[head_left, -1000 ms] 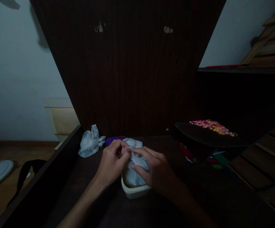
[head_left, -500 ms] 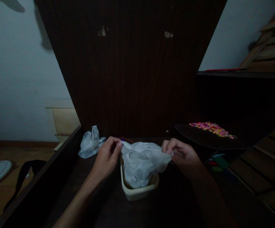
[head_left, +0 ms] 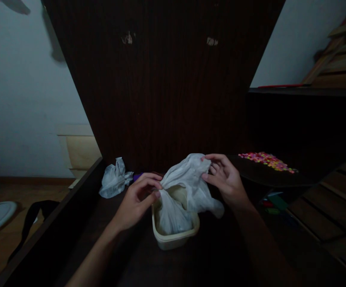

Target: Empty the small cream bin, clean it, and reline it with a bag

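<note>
White plastic bag (head_left: 198, 179), lower centre: pinched by the left hand (head_left: 134, 204), fingers nearly closed, and held by the half-curled right hand (head_left: 230, 181); by uneven pulling, it could be torn or the tub (head_left: 175, 240) beneath tipped.

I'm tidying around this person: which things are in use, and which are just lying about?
In use:
white plastic bag, held by left hand and right hand
cream tub, part of the bag inside

Apparently lying about:
second plastic bag, to the left
purple item, mostly hidden
colourful pieces, right
</note>
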A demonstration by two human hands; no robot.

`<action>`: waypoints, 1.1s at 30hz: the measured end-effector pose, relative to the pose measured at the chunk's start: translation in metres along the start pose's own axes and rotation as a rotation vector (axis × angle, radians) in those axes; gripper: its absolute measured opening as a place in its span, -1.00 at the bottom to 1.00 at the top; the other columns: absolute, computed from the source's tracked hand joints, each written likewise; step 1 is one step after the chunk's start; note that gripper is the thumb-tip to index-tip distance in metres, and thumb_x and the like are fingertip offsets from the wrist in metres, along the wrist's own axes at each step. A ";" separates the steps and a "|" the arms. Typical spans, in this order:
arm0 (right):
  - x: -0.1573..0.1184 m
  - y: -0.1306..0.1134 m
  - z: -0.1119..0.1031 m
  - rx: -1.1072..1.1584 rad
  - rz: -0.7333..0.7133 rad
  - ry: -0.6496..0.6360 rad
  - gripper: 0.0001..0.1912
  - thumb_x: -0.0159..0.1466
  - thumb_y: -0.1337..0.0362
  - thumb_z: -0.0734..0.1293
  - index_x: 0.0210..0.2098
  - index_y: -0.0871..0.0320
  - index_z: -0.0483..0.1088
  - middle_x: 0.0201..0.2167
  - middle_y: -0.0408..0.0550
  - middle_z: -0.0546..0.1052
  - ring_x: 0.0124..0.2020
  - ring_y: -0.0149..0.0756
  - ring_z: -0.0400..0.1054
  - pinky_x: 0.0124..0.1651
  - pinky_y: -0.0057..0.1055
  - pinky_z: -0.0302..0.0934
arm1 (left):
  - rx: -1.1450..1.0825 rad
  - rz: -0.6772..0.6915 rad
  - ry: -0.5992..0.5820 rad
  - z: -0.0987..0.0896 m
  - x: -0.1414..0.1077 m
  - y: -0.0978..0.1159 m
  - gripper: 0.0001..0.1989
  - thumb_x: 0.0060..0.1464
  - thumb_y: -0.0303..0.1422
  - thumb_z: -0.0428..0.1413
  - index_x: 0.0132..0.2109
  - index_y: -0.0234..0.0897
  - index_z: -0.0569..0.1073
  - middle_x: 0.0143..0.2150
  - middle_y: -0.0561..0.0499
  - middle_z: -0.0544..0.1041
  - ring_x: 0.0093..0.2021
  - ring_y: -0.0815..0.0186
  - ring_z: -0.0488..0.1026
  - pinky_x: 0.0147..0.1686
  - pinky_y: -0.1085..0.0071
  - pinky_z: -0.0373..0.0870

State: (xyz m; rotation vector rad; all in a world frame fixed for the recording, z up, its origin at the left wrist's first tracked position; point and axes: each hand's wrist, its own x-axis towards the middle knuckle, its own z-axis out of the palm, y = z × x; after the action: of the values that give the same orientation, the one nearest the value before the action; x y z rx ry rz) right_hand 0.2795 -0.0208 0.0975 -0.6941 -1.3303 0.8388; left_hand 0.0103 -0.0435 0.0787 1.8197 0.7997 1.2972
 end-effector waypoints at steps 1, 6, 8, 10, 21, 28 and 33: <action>0.003 0.001 0.003 -0.044 -0.038 -0.008 -0.53 -0.05 0.42 0.54 -0.15 0.03 0.45 -0.13 -0.08 0.53 -0.04 -0.21 0.43 0.03 -0.29 0.32 | -0.047 -0.008 0.012 0.001 0.000 0.000 -0.94 0.16 -0.36 0.22 -0.24 -0.24 0.57 -0.02 -0.10 0.50 0.05 0.14 0.47 0.00 0.28 0.43; 0.025 -0.009 0.022 0.023 -0.062 -0.146 -0.68 0.00 0.44 0.42 -0.24 0.07 0.45 -0.40 -0.17 0.48 -0.37 -0.35 0.38 -0.33 -0.42 0.30 | -0.327 -0.200 0.104 0.011 0.002 -0.004 -0.80 0.04 -0.36 0.34 -0.21 -0.22 0.49 -0.07 0.00 0.55 -0.20 0.33 0.52 -0.16 0.40 0.47; 0.034 -0.018 0.029 0.137 -0.062 -0.210 -0.73 -0.01 0.43 0.40 -0.30 0.06 0.42 -0.49 -0.22 0.42 -0.45 -0.38 0.32 -0.42 -0.45 0.23 | -0.398 -0.309 0.077 0.014 0.004 -0.004 -0.67 -0.01 -0.37 0.37 -0.09 -0.20 0.49 -0.03 -0.02 0.58 -0.17 0.31 0.54 -0.15 0.41 0.46; 0.044 -0.025 0.035 0.181 -0.100 -0.237 -0.75 -0.01 0.41 0.39 -0.31 0.05 0.40 -0.48 -0.23 0.42 -0.44 -0.37 0.33 -0.39 -0.43 0.26 | -0.469 -0.382 0.029 0.016 0.005 -0.002 -0.56 -0.03 -0.38 0.38 0.02 -0.20 0.50 -0.03 -0.04 0.61 -0.12 0.27 0.56 -0.11 0.40 0.46; 0.036 0.001 0.047 -0.555 -0.444 0.253 -0.55 0.00 0.55 0.26 -0.13 0.10 0.36 -0.14 -0.01 0.39 -0.14 -0.18 0.35 -0.09 -0.22 0.30 | -0.760 -0.255 0.189 0.017 0.019 0.030 -0.55 -0.09 -0.50 0.27 0.02 -0.26 0.58 0.00 -0.09 0.64 -0.13 0.26 0.59 -0.16 0.46 0.50; 0.006 -0.028 0.057 -0.366 -0.191 -0.479 -0.78 0.29 0.22 0.39 -0.09 0.09 0.39 -0.23 -0.10 0.45 -0.25 -0.28 0.33 -0.21 -0.32 0.24 | -0.478 0.021 0.344 0.026 0.024 0.023 -0.48 -0.09 -0.47 0.41 0.06 -0.10 0.54 0.15 0.00 0.55 0.02 0.28 0.54 -0.07 0.45 0.52; 0.007 -0.016 0.059 -0.101 0.052 -0.430 -0.63 0.23 0.12 0.47 -0.08 0.05 0.30 -0.16 -0.08 0.49 -0.16 -0.27 0.42 -0.12 -0.31 0.30 | -0.296 0.154 0.415 0.025 0.028 0.031 -0.51 -0.08 -0.43 0.42 0.03 -0.08 0.54 0.10 0.03 0.55 -0.07 0.30 0.55 -0.10 0.43 0.53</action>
State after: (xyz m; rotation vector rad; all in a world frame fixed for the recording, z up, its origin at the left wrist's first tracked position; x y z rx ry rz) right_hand 0.2234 -0.0252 0.1221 -0.6505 -1.7555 1.0048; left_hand 0.0445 -0.0422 0.1129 1.4178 0.6434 1.8245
